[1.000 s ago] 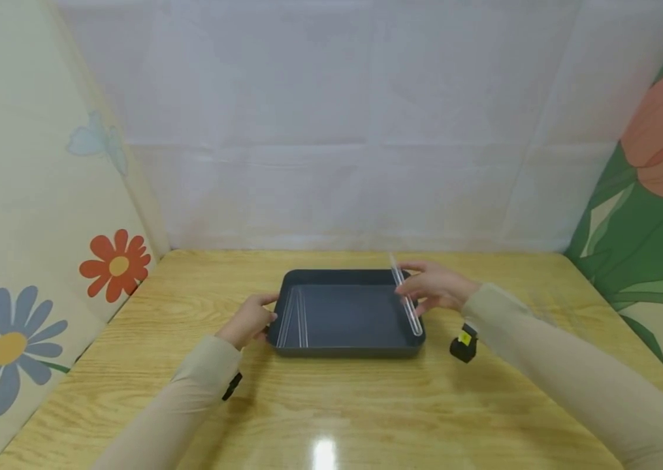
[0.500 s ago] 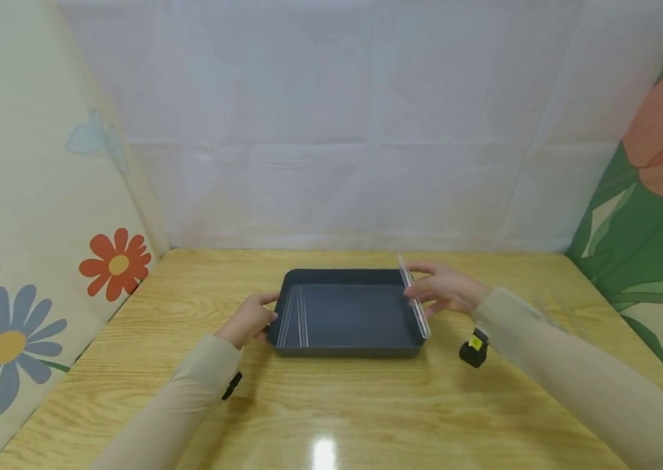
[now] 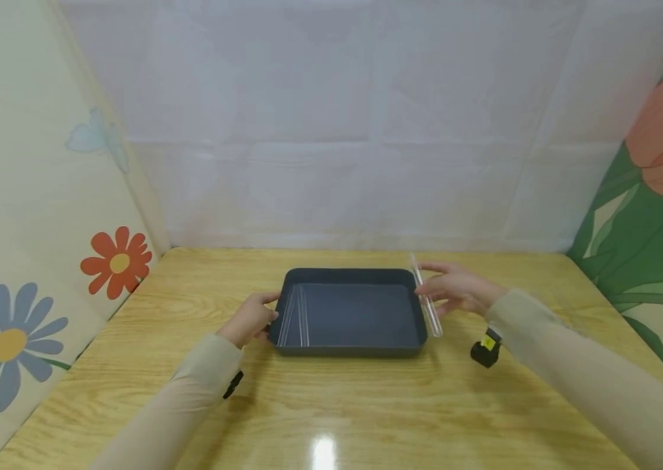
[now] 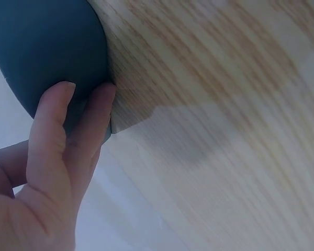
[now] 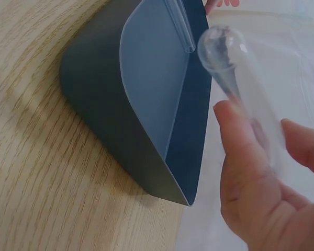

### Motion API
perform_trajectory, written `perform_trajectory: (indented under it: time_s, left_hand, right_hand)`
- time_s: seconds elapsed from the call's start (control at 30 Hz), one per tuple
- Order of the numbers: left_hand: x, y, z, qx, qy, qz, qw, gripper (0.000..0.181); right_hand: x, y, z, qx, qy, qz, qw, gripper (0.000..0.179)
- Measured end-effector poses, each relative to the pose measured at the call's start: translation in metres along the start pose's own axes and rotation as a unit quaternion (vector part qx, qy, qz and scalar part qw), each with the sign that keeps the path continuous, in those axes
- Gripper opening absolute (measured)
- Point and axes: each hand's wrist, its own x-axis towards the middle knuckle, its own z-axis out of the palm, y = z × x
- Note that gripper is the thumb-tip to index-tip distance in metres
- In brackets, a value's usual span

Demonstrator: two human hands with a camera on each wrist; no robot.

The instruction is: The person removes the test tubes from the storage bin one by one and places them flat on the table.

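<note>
A dark grey rectangular tray (image 3: 350,352) sits on the wooden table. My left hand (image 3: 247,320) holds its left wall, two fingertips pressed on the outside in the left wrist view. Inside the tray's left end, clear tubes (image 3: 304,316) lie side by side, running front to back. My right hand (image 3: 459,289) pinches a clear test tube (image 3: 428,303) between thumb and fingers, just outside the tray's right rim. The tube's rounded end (image 5: 222,49) points toward the camera in the right wrist view; its other end is out of sight there.
Faint clear streaks, like more tubes (image 3: 569,310), show on the table right of my right sleeve. A white cloth (image 3: 331,130) hangs behind the table (image 3: 366,411). Flower-printed panels (image 3: 14,196) flank both sides.
My right hand has carried the test tube rightward, from over the tray's right end to just outside its rim. The left hand and the tray stay in place.
</note>
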Motion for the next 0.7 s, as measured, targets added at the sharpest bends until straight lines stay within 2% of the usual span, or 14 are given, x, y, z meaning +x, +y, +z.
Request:
perform_trajectory:
  time_s: [0.33,0.7]
  left_hand:
    - [0.001,0.0,0.0,-0.012,-0.001,-0.002,0.9999,0.052]
    - [0.002,0.0,0.0,0.0,0.002,-0.002,1.0,0.053]
  right_hand:
    - [-0.004,0.001,-0.005,0.011,-0.01,0.001,0.9999,0.073]
    - [-0.009,0.005,-0.013,0.015,-0.008,0.0,0.9999,0.075]
